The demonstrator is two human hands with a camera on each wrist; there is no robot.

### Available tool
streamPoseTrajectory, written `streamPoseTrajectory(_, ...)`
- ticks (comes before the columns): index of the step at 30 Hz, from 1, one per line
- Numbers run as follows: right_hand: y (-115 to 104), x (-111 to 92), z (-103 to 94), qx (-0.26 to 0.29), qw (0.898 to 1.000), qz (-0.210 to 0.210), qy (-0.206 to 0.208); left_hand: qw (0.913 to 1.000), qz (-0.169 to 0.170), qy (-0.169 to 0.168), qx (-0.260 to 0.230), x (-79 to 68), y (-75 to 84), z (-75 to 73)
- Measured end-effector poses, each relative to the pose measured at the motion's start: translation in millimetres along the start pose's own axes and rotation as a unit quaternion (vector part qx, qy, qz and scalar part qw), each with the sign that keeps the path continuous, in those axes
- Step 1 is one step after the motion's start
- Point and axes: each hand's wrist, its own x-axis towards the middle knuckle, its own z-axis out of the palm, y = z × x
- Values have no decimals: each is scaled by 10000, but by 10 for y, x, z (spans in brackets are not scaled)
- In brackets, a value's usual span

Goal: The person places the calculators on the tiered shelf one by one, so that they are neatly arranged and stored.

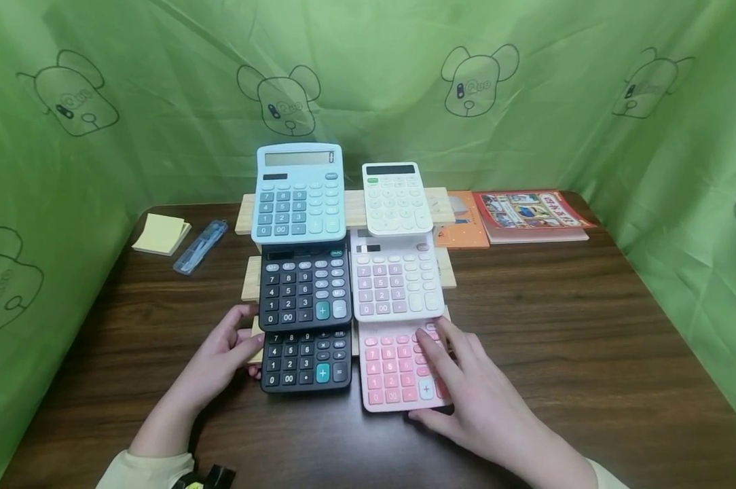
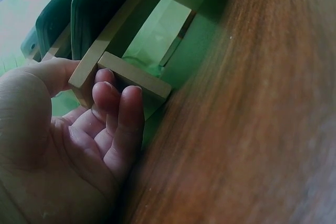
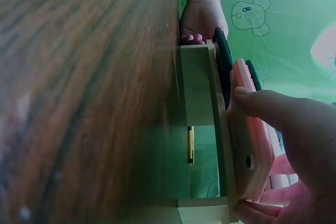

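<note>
A stepped wooden stand [image 1: 356,207] bears calculators in two columns. Down the left column are a light blue calculator [image 1: 297,193], a black calculator [image 1: 305,288] and a second black calculator [image 1: 307,363]. The right column has a white calculator [image 1: 397,198], a pale lilac calculator [image 1: 397,278] and, lowest, a pink calculator [image 1: 390,367]. My left hand [image 1: 221,356] grips the stand's front left end, thumb on top and fingers curled beneath the wooden slat [image 2: 134,77]. With my right hand [image 1: 481,394] I hold the pink calculator, thumb at its lower edge, fingers over its right side.
Left of the stand lie a yellow sticky-note pad [image 1: 160,233] and a translucent blue case [image 1: 200,247]. An orange booklet [image 1: 473,227] and a red illustrated book [image 1: 533,209] lie behind on the right. Green printed fabric [image 1: 368,81] encloses the brown table [image 1: 545,299].
</note>
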Motion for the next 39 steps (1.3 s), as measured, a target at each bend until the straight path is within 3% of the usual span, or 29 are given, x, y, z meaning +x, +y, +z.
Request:
streamPoseTrajectory(11,39,86,65,87,9984,-222,521,10000,-16,-12,-7,4,10,-8)
streamPoseTrajectory(18,83,96,30,89,10000,17,28,9999,34,-52,-80,4,-4,-9)
streamPoseTrajectory(39,187,136,31,168,9996,218,65,9998,-166,26,48,9,16,-4)
